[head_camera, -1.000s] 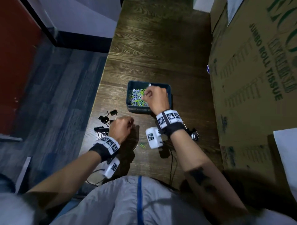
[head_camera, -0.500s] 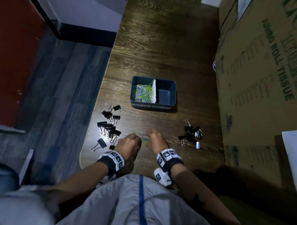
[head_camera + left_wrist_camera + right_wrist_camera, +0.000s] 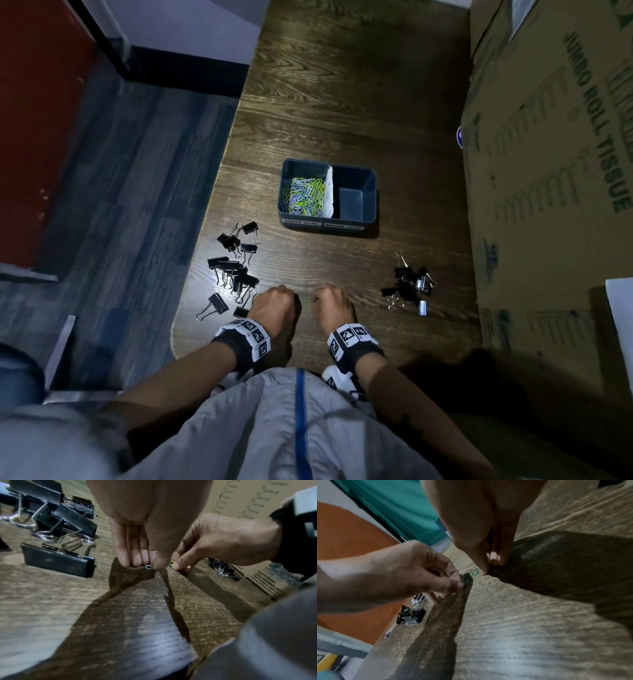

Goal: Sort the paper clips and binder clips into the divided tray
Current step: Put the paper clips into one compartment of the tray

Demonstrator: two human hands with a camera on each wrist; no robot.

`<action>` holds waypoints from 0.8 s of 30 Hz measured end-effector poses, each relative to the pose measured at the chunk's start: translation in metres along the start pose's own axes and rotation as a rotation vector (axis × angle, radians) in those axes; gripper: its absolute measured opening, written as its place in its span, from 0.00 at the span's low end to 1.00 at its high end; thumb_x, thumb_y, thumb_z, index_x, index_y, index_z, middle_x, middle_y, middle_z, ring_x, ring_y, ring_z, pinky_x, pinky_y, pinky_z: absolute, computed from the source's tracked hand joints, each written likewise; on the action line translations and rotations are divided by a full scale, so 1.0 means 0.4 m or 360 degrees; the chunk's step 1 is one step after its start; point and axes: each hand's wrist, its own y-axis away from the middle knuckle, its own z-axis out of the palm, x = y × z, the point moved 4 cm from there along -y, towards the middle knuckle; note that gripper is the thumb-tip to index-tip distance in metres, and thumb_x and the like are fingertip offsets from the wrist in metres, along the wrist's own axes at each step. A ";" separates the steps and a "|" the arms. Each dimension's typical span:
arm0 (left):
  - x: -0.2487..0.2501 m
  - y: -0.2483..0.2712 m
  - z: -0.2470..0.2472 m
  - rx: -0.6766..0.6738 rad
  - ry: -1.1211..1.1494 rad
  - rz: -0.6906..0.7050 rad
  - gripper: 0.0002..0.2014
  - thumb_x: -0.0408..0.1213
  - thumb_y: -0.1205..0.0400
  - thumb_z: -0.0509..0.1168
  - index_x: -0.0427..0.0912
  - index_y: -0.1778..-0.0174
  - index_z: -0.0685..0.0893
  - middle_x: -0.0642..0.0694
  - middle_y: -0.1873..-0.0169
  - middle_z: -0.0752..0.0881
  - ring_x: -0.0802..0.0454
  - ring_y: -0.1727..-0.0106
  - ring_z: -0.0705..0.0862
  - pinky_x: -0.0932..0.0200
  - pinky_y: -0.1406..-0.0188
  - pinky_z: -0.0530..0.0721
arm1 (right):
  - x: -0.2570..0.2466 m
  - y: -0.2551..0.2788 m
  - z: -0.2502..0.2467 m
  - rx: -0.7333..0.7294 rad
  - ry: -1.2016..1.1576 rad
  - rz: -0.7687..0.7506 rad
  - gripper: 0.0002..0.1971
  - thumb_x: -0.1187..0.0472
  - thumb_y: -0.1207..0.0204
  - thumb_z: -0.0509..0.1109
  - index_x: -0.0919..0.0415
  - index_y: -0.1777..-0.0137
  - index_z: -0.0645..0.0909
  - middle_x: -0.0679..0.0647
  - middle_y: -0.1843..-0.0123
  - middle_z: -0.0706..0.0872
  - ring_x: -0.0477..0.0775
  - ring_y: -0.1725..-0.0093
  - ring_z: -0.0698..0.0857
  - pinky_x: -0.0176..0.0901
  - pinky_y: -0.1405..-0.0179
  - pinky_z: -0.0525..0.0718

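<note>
A dark blue divided tray (image 3: 371,192) stands mid-table. Its left compartment holds several green and blue paper clips (image 3: 305,197); the right compartment is bare behind a white divider (image 3: 329,192). Both hands are low over the table's near edge, fingers curled down. My left hand (image 3: 281,299) pinches a pale blue paper clip (image 3: 148,566) on the wood between thumb and fingers. My right hand (image 3: 325,301) pinches a green paper clip (image 3: 476,572) right beside it. Black binder clips lie in a left pile (image 3: 236,270) and a right pile (image 3: 407,284).
A large cardboard box (image 3: 548,171) printed "Jumbo Roll Tissue" walls off the table's right side. The table's left edge curves close to the left binder clip pile, with blue-grey floor below. My grey shirt hangs over the near edge.
My right hand has left the tray and come back to the near edge beside the left hand. Both hands now pinch loose paper clips there.
</note>
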 end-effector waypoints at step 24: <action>-0.003 -0.045 -0.204 0.0324 0.0556 0.0096 0.09 0.35 0.26 0.74 0.49 0.64 0.80 0.54 0.67 0.83 0.55 0.66 0.82 0.59 0.64 0.84 | -0.029 0.024 -0.035 -0.0100 0.0012 -0.0112 0.11 0.69 0.28 0.68 0.57 0.49 0.84 0.62 0.52 0.88 0.66 0.50 0.86 0.47 0.60 0.74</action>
